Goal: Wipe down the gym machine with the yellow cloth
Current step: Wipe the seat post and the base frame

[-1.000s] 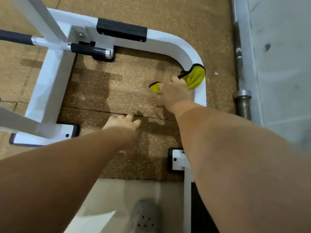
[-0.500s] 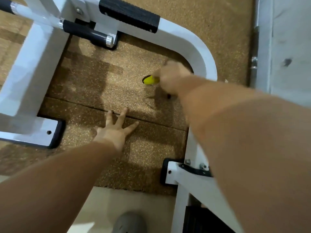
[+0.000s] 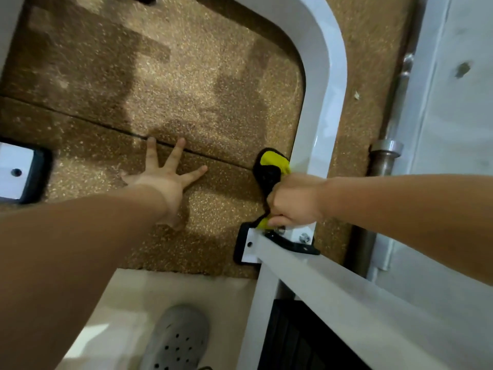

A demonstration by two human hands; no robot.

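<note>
Right grip (image 3: 293, 201): fingers curled tight round the yellow cloth (image 3: 273, 161).
Yellow cloth: bunched in the right grip, sticking out above and below the fist, touching the white gym machine frame (image 3: 325, 102).
Left grip (image 3: 162, 180): fingers spread, pressed flat on the speckled floor (image 3: 160, 76), left of the right grip.
Grey shoe (image 3: 178, 340): below both grips.

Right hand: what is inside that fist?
The right hand grips a yellow cloth against the white frame; its ends poke out above and below. The cloth's middle is hidden.
</note>
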